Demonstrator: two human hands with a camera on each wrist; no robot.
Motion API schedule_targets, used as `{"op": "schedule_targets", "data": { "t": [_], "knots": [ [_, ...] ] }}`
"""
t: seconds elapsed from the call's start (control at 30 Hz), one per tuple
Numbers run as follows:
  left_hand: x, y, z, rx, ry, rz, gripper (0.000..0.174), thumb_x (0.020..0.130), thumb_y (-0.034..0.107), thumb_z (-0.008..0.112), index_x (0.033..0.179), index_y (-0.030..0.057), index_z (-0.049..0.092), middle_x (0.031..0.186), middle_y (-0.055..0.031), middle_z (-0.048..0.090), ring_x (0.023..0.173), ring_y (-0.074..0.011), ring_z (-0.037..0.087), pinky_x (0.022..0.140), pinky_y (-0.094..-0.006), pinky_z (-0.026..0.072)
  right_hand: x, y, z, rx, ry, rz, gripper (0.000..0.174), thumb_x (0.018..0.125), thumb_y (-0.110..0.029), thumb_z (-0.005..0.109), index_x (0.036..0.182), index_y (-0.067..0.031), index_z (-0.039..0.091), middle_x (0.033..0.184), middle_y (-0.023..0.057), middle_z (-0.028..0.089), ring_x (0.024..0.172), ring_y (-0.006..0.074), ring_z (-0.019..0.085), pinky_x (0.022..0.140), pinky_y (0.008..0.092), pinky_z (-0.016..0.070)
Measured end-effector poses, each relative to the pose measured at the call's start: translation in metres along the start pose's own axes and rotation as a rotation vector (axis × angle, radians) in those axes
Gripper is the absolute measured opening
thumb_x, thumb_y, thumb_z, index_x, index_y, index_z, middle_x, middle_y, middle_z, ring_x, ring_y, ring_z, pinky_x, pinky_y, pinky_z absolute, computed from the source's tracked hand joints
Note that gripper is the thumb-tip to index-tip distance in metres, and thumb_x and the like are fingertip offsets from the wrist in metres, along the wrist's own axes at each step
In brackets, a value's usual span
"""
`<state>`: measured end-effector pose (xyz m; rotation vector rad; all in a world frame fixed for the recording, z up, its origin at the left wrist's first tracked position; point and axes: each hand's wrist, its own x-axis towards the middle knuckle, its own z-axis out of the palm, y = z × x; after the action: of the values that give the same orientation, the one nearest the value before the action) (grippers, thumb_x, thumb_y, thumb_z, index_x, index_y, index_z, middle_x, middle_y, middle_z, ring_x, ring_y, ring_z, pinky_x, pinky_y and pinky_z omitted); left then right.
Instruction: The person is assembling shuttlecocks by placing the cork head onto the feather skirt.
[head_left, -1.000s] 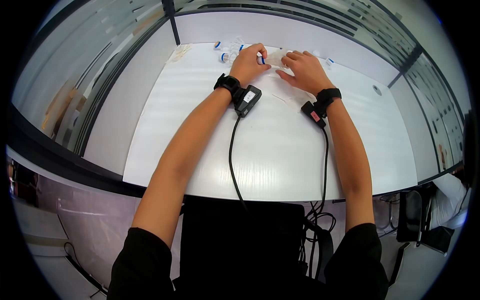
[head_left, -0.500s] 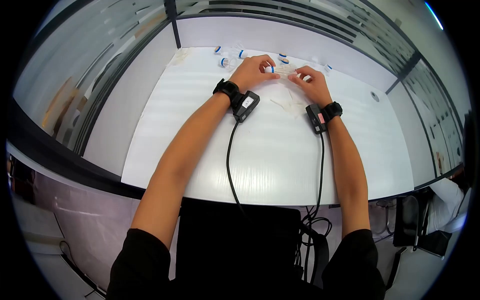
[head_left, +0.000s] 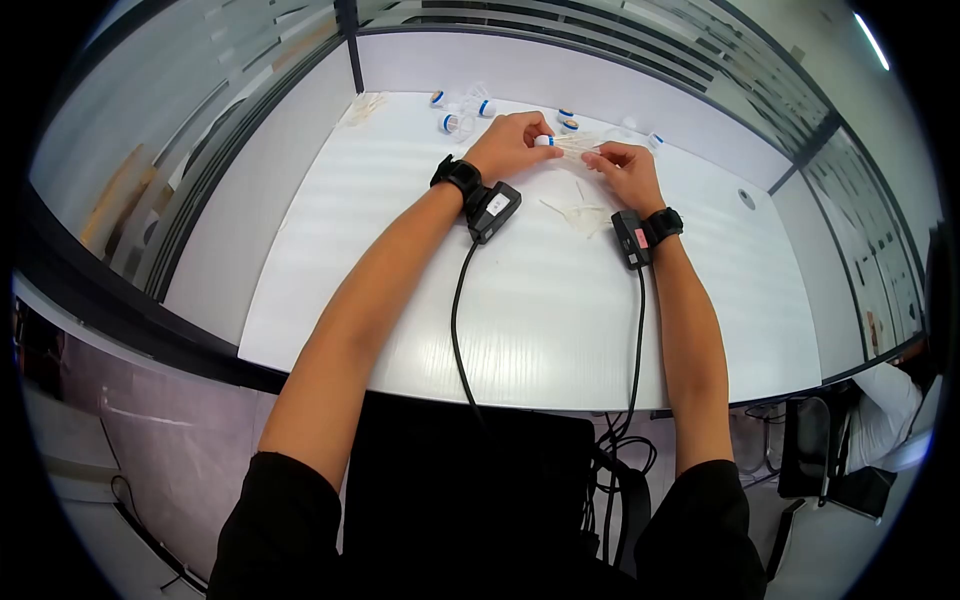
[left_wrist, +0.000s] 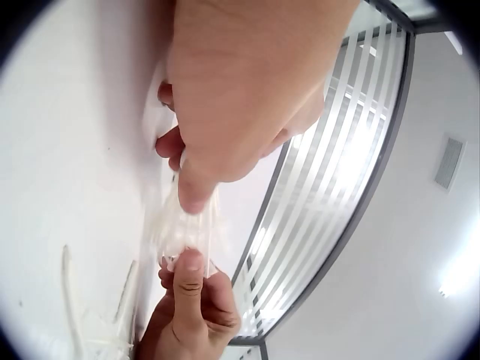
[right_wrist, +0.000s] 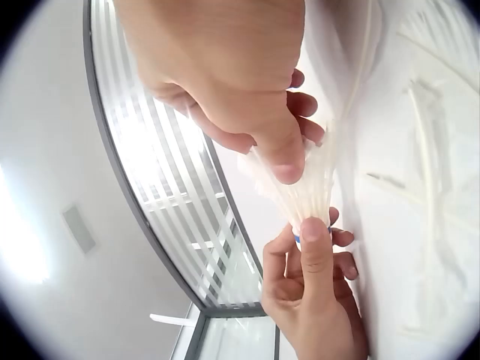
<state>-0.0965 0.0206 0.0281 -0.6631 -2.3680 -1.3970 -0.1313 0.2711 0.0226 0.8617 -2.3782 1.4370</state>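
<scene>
A white feather shuttlecock point(head_left: 573, 145) with a blue band at its cork is held between both hands over the far part of the table. My left hand point(head_left: 508, 147) grips it at the cork end, with the thumb along the base of the quills. On the other side, my right hand point(head_left: 630, 178) pinches the feather skirt point(right_wrist: 307, 191) between thumb and fingers. In the right wrist view, the skirt narrows toward the left hand's fingertips, which partly hide the blue band. Loose feathers point(head_left: 580, 213) lie on the table just below the hands.
Several other shuttlecocks point(head_left: 486, 108) lie along the back of the white table point(head_left: 500, 320), and one point(head_left: 655, 140) sits farther right. More feather pieces point(head_left: 362, 108) rest in the far left corner. Low partitions point(head_left: 600, 70) enclose the table. Cables point(head_left: 455, 330) hang from both wrist cameras.
The shuttlecock has come slightly right and nearer to me in the left hand. My right hand has drawn back, its spread fingers now pinching the skirt. Little differs over the last half second.
</scene>
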Motion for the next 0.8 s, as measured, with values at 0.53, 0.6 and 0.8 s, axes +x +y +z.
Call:
{"op": "schedule_targets", "data": {
  "t": [0.53, 0.6, 0.8],
  "knots": [
    [0.004, -0.005, -0.006, -0.225, 0.138, -0.201, 0.040, 0.092, 0.037, 0.075, 0.106, 0.0005, 0.067, 0.091, -0.0064, 0.074, 0.072, -0.0101, 0.064, 0.065, -0.0253, 0.0492, -0.006, -0.006, -0.012, 0.114, -0.088, 0.043, 0.029, 0.082, -0.027, 0.085, 0.102, -0.0062, 0.078, 0.089, -0.0025, 0.072, 0.074, 0.0051, 0.056, 0.066, 0.0237, 0.0410],
    [0.005, -0.002, -0.005, -0.260, 0.061, -0.182, 0.040, 0.091, 0.037, 0.077, 0.102, -0.0009, 0.068, 0.088, -0.0074, 0.074, 0.074, -0.0110, 0.065, 0.068, -0.0264, 0.0507, -0.007, -0.008, -0.011, 0.121, -0.019, 0.015, 0.035, 0.080, -0.028, 0.087, 0.106, -0.0078, 0.077, 0.093, -0.0032, 0.072, 0.074, 0.0044, 0.056, 0.064, 0.0230, 0.0407],
    [0.005, 0.004, -0.004, -0.274, -0.075, -0.179, 0.034, 0.094, 0.035, 0.074, 0.101, 0.0012, 0.070, 0.089, -0.0064, 0.075, 0.070, -0.0093, 0.060, 0.067, -0.0240, 0.0484, -0.005, -0.017, 0.003, -0.006, 0.120, -0.138, 0.037, 0.076, -0.026, 0.089, 0.109, -0.0117, 0.078, 0.096, -0.0024, 0.073, 0.077, 0.0061, 0.055, 0.063, 0.0247, 0.0394]
  ]
}}
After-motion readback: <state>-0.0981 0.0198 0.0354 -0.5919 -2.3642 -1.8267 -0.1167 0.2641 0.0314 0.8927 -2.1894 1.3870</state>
